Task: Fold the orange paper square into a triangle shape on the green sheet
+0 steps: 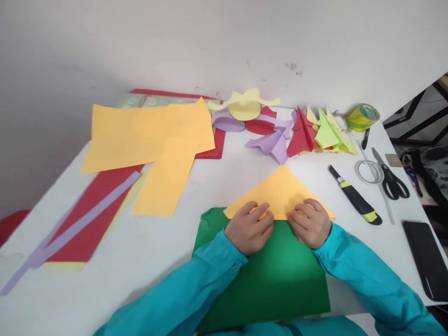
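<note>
A sheet of orange paper [280,189], folded into a triangle, points away from me across the far edge of a green sheet [280,280]. My left hand [250,227] is closed at the near folded edge, left of its middle. On the right part of that same edge, my right hand [310,223] has its fingers curled and pressed to the paper. The fingertips of both hands are partly hidden. Folded paper planes in purple [271,143], red [301,135] and light green [328,130] lie beyond the triangle.
Orange sheets [147,135] and a red sheet [94,210] with purple strips [94,214] lie left. On the right are a utility knife [357,198], scissors [394,179], tape rolls [369,171] and a black phone [427,259]. Looped paper pieces [245,109] stand by the wall.
</note>
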`<state>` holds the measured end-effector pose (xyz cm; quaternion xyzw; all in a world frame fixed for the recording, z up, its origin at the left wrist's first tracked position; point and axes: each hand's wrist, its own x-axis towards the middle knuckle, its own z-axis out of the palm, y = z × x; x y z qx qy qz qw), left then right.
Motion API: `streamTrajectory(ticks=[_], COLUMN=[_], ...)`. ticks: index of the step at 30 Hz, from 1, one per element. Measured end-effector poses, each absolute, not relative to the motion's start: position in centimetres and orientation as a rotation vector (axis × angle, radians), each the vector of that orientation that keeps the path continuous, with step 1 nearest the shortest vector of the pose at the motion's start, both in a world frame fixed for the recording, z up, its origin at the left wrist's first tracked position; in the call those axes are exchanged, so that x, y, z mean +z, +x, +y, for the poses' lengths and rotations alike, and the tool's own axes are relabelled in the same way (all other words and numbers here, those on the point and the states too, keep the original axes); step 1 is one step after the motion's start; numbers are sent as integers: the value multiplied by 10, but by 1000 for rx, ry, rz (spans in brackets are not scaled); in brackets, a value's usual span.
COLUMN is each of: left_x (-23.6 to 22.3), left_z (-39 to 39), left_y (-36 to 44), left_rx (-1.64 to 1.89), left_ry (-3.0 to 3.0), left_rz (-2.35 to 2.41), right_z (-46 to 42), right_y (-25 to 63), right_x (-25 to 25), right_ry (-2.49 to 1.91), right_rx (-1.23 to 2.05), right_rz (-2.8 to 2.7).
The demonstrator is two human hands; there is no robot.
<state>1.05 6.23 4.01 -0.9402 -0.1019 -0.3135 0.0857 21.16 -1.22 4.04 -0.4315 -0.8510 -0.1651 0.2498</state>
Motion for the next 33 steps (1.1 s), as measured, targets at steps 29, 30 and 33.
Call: streamTrajectory(ticks=[29,30,33], left_x=[67,68,70], left_z=[98,99,102], left_y=[-24,-24,-28], left_rx=[-883,-877,-842], left_ry=[-2737,-2740,-2725], left_rz=[-368,-367,-368], right_z=[-8,-8,-8], right_y=[231,231,230], right_x=[47,47,46], right_ry=[-1232,-1229,-1225], right_rx=[-629,-631,-634], right_rz=[-2225,-2223,-2216])
